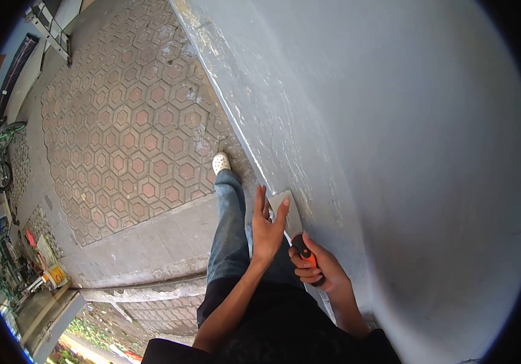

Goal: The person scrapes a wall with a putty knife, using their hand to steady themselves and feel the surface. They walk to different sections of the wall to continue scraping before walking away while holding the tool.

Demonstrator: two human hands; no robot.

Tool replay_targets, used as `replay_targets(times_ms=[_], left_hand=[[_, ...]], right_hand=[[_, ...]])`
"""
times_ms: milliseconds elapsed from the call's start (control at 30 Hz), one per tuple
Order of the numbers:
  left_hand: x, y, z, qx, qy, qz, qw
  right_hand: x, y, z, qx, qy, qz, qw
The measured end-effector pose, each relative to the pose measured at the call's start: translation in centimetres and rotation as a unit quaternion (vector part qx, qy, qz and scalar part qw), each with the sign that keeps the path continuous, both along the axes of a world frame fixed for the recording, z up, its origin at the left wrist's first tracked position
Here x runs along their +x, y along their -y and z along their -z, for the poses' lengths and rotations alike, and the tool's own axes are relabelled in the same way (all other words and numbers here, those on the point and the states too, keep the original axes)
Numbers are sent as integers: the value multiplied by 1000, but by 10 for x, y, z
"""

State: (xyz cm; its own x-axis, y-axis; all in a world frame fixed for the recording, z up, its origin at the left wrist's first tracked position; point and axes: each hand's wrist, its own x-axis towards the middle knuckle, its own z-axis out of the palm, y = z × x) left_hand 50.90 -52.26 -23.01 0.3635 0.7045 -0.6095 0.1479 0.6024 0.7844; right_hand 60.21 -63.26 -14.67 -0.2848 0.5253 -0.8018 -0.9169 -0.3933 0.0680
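An orange and black handle [307, 255] is wrapped in the fingers of my right hand [324, 267]. From the handle extends a flat, pale blade [292, 219], lying near the edge of the grey wall [406, 151]. My left hand [267, 232] is beside the blade with its fingers stretched out and apart, the thumb at the blade's face; whether it touches cannot be made out. Pale, rough streaks [284, 130] run along the wall's edge.
Hexagonal paving [130, 130] lies left of the wall. My white shoe [221, 162] stands on the ground. At the far left are a bicycle [9, 134], a yellow bucket [56, 276] and plants. A metal ladder [51, 30] is at the top left.
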Motion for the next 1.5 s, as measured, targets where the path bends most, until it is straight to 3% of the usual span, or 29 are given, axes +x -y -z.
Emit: replay_targets(times_ms=[167, 267, 333, 367, 567, 800, 1067, 1200, 1367, 1500], left_hand=[[1, -15, 0, 4, -10, 36, 999], [3, -23, 9, 95, -51, 59, 992], [17, -54, -2, -6, 22, -12, 1000], [17, -62, 5, 55, -26, 6, 998], [34, -117, 13, 114, -36, -11, 993], [53, -185, 13, 127, -38, -21, 991], [91, -353, 19, 201, -99, -23, 974], [107, -432, 6, 171, -54, 17, 984], [89, -376, 14, 237, -15, 58, 970], [46, -251, 7, 152, -23, 55, 987]], right_hand=[[5, -9, -5, -17, -11, -25, 1000], [13, -30, -3, -18, -4, -28, 999], [23, -53, 1, -10, 7, -34, 999], [24, -64, 3, -2, 16, -42, 999], [41, -123, 9, -3, 37, -55, 998], [56, -190, 9, -16, 5, -45, 999], [86, -352, 27, 78, 41, -12, 996], [115, -408, 32, 138, 53, -5, 989], [111, -346, 31, 157, 70, -54, 984], [70, -234, 13, 115, 111, -103, 982]])
